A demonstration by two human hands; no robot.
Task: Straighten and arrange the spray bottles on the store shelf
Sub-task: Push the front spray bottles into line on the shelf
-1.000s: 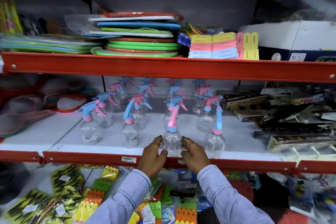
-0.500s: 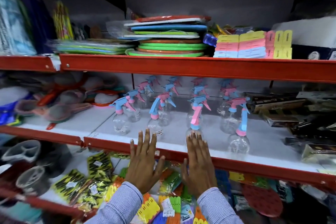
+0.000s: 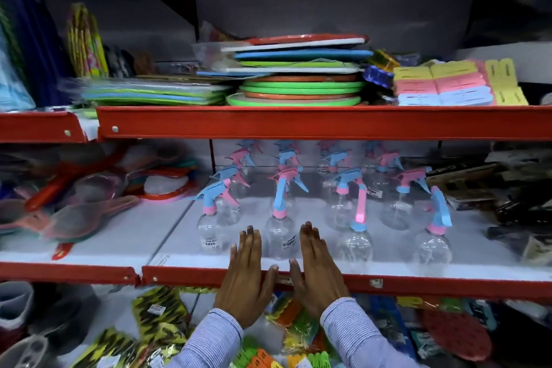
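Observation:
Several clear spray bottles with pink and blue trigger heads stand in rows on the white middle shelf (image 3: 298,261). In the front row, one bottle (image 3: 282,233) with a blue trigger and pink collar stands between my two hands. My left hand (image 3: 246,273) lies flat over the red shelf lip, fingers extended, just left of that bottle. On the bottle's right, my right hand (image 3: 316,269) is flat too. Neither hand grips anything. Other front bottles stand at the left (image 3: 210,230), right of centre (image 3: 355,243) and far right (image 3: 433,245).
The upper shelf holds a stack of coloured round boards (image 3: 298,81) and pastel peg packs (image 3: 442,86). Plastic scoops and strainers (image 3: 83,212) lie left of the bottles; dark boxed goods (image 3: 478,185) lie right. Packaged items (image 3: 161,317) fill the lower shelf.
A second ago both hands cupped the bottle right of centre. They let go, spread flat, and now sit one bottle further left; the view has shifted left.

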